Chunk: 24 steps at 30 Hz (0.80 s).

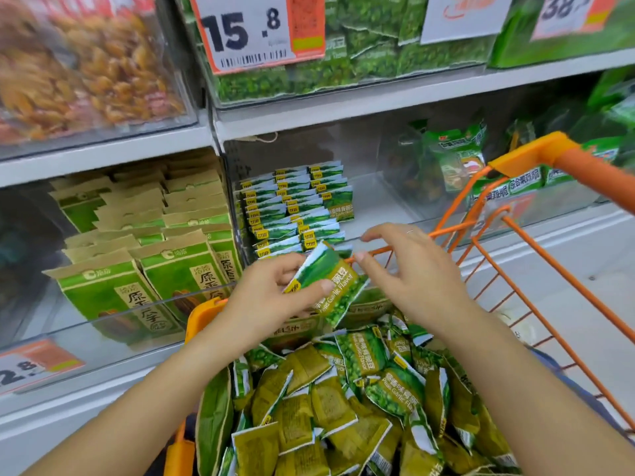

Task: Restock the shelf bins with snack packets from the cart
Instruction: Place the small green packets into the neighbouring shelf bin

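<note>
My left hand (271,293) grips a small stack of green garlic-pea packets (335,286) above the front rim of the orange cart (536,297). My right hand (409,269) hovers just right of the stack with fingers spread, its thumb tip near the packet's top edge and nothing held. Below them the cart holds a heap of several loose green pea packets (364,407). Straight ahead, a clear shelf bin (378,201) holds neat rows of the same packets (295,207) on its left side; its right side is bare.
Brown-and-green sunflower seed bags (144,242) fill the bin to the left. Larger green snack bags (457,159) sit in the bin to the right, behind the orange cart handle (563,159). Upper bins carry price tags (254,29). Grey floor lies at right.
</note>
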Each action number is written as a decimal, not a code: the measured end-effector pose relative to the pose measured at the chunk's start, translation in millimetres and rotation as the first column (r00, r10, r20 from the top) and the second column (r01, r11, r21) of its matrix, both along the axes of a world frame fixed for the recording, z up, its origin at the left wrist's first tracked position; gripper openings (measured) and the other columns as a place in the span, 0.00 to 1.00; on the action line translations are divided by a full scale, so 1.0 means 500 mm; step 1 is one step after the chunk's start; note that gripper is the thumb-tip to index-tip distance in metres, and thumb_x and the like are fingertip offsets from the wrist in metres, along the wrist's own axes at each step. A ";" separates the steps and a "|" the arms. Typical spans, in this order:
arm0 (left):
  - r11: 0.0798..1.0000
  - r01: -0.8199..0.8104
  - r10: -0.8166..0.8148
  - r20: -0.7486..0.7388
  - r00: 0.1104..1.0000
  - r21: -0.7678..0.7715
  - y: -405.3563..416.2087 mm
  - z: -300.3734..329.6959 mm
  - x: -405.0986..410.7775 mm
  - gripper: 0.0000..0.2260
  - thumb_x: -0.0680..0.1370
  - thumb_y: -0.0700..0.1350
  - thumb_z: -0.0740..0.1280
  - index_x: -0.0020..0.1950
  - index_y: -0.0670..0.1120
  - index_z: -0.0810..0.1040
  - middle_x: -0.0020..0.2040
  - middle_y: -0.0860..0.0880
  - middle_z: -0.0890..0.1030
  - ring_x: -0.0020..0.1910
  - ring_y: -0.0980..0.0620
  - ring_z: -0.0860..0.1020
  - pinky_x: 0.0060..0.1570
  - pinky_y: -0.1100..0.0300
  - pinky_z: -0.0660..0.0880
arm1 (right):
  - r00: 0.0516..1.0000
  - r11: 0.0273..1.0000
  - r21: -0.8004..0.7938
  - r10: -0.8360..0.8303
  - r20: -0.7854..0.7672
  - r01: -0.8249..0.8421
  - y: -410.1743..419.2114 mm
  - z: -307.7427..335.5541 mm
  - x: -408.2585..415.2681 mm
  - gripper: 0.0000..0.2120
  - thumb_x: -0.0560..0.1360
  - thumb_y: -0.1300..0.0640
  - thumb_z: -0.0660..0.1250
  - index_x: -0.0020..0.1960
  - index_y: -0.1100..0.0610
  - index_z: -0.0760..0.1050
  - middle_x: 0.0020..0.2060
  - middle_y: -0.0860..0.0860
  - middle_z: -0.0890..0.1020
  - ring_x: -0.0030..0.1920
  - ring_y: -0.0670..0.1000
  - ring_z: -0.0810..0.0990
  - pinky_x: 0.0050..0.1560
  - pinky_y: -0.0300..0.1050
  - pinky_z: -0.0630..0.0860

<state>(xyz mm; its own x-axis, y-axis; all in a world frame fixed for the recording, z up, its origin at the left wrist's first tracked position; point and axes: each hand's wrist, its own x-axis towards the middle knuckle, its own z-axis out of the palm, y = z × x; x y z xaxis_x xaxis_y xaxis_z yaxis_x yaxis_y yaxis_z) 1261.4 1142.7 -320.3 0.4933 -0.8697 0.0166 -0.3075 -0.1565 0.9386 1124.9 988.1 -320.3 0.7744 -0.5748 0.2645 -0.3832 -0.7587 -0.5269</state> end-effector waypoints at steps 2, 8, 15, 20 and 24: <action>0.985 -0.131 0.139 0.067 0.988 -0.108 -0.031 0.021 0.005 0.06 0.74 0.48 0.71 0.49 0.50 0.81 0.41 0.51 0.85 0.40 0.52 0.84 0.37 0.57 0.81 | 0.994 0.990 -0.103 -0.099 -0.041 0.094 -0.024 -0.001 -0.005 0.22 0.80 0.42 0.56 0.69 0.52 0.68 0.66 0.51 0.73 0.71 0.52 0.64 0.67 0.48 0.62; 0.968 -0.217 0.251 0.470 0.846 -0.126 -0.207 0.041 0.070 0.05 0.75 0.50 0.72 0.41 0.52 0.79 0.34 0.55 0.79 0.36 0.56 0.77 0.37 0.58 0.69 | 0.932 0.982 -0.181 -0.115 -0.344 0.054 -0.035 -0.028 0.003 0.28 0.81 0.41 0.49 0.78 0.51 0.51 0.77 0.53 0.53 0.77 0.53 0.48 0.75 0.54 0.41; 0.894 -0.330 0.032 0.692 0.721 0.302 -0.393 -0.008 0.156 0.22 0.75 0.50 0.72 0.67 0.44 0.76 0.67 0.44 0.76 0.65 0.43 0.74 0.65 0.51 0.70 | 0.923 0.974 -0.225 -0.109 -0.370 0.025 -0.036 -0.029 0.006 0.29 0.82 0.46 0.53 0.78 0.54 0.47 0.78 0.56 0.51 0.77 0.57 0.47 0.74 0.57 0.42; 0.756 -0.425 -0.129 0.750 0.648 0.497 -0.423 -0.020 0.167 0.13 0.75 0.51 0.71 0.57 0.49 0.79 0.55 0.48 0.80 0.58 0.43 0.77 0.69 0.42 0.64 | 0.932 0.976 -0.218 -0.100 -0.348 0.023 -0.035 -0.030 0.007 0.30 0.82 0.48 0.53 0.78 0.55 0.45 0.78 0.57 0.49 0.77 0.58 0.45 0.74 0.58 0.40; 0.730 -0.452 -0.194 0.789 0.582 0.513 -0.423 -0.027 0.174 0.07 0.74 0.48 0.71 0.49 0.47 0.79 0.45 0.47 0.79 0.45 0.44 0.75 0.63 0.44 0.68 | 0.939 0.978 -0.205 -0.095 -0.329 0.027 -0.035 -0.030 0.006 0.30 0.82 0.48 0.53 0.78 0.55 0.45 0.78 0.57 0.49 0.77 0.57 0.45 0.74 0.57 0.39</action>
